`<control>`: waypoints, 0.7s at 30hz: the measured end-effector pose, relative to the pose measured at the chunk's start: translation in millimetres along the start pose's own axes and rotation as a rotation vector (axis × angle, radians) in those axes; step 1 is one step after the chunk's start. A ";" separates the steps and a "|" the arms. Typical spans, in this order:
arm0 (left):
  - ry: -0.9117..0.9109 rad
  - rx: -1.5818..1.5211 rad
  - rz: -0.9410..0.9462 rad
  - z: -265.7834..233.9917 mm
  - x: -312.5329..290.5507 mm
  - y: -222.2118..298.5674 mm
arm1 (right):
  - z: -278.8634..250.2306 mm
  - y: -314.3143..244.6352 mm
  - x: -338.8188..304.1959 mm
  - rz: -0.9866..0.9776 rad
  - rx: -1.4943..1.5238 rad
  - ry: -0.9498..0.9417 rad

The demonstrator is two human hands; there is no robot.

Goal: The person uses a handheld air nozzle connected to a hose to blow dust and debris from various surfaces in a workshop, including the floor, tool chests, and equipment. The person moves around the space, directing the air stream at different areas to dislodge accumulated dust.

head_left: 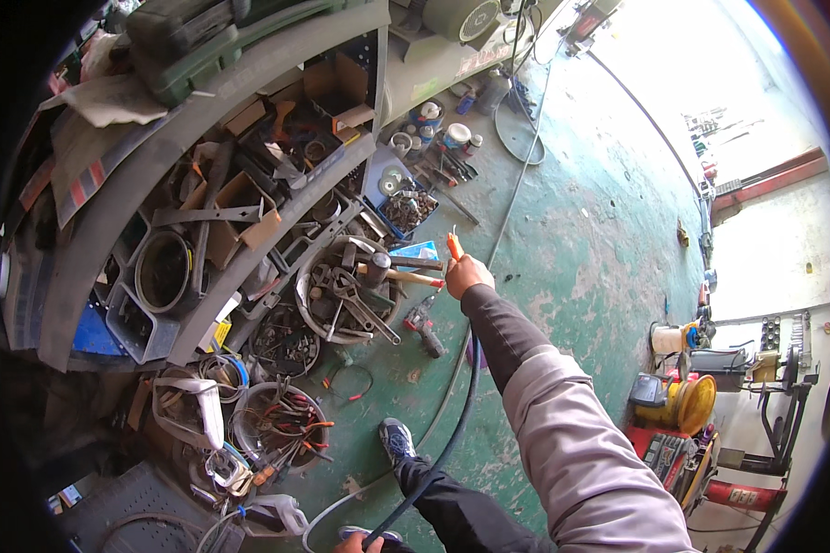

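My right hand (470, 276) reaches out over the green floor, its fingers closed round an orange piece (455, 245) with a thin, pale, hooked tip. What kind of tool it is, I cannot tell. A thick black cable (461, 426) runs up from the lower edge and passes out of sight behind my right forearm, toward that hand. At the bottom edge, my left hand (355, 545) shows only in part, closed round the cable's lower end. Just left of my right hand, a hammer (378, 267) lies across a white tub (309, 313) of wrenches.
A red and black cordless drill (424, 327) lies on the floor. Left are a cluttered shelf (277, 207), a bucket of pliers (281, 429) and a blue bin of bolts (406, 207). A grey hose (500, 230) crosses the floor. A yellow reel (692, 405) stands right.
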State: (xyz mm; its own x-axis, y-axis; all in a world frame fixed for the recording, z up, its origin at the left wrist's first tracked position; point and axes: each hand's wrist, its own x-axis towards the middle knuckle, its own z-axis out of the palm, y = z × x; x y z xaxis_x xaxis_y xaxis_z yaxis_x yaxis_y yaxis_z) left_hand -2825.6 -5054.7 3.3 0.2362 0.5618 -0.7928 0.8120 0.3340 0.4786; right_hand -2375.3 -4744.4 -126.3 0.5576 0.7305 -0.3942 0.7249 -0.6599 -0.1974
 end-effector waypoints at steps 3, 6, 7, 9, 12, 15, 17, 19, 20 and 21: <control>0.000 -0.012 0.000 0.6 10.9 11.4 | 2.7 2.0 19.8 0.000 0.098 0.100; -0.035 0.021 -0.008 3.4 18.4 19.0 | 5.6 -1.6 32.1 -0.144 0.194 0.010; -0.041 0.018 -0.004 4.6 20.7 20.8 | 5.5 -3.9 35.1 -0.154 0.170 0.001; -0.053 0.010 0.003 7.1 24.0 23.1 | 3.3 -7.9 38.8 -0.068 0.133 0.048; -0.054 -0.003 -0.020 10.3 26.7 23.9 | -4.0 -12.6 44.2 -0.038 0.102 0.105; -0.023 -0.055 -0.003 12.7 28.5 23.0 | -12.1 -13.9 50.4 -0.038 0.098 0.094; -0.005 -0.053 0.010 14.7 30.0 22.5 | -16.0 -11.9 52.9 -0.027 0.095 0.095; 0.006 -0.043 0.013 17.6 31.2 22.5 | -19.0 -7.5 53.6 -0.035 0.097 0.112; -0.006 -0.041 0.021 19.1 32.0 22.4 | -20.7 -4.4 53.7 -0.040 0.094 0.120; -0.020 -0.040 0.032 20.4 32.8 21.7 | -22.7 -0.5 53.7 -0.028 0.095 0.129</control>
State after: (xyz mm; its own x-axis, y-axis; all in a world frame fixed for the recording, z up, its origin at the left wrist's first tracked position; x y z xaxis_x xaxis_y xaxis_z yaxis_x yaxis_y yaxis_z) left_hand -2789.4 -5044.4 -20.0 0.2727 0.5580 -0.7838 0.7817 0.3465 0.5186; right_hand -2336.5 -4700.9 -127.0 0.5891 0.7616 -0.2700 0.7031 -0.6478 -0.2933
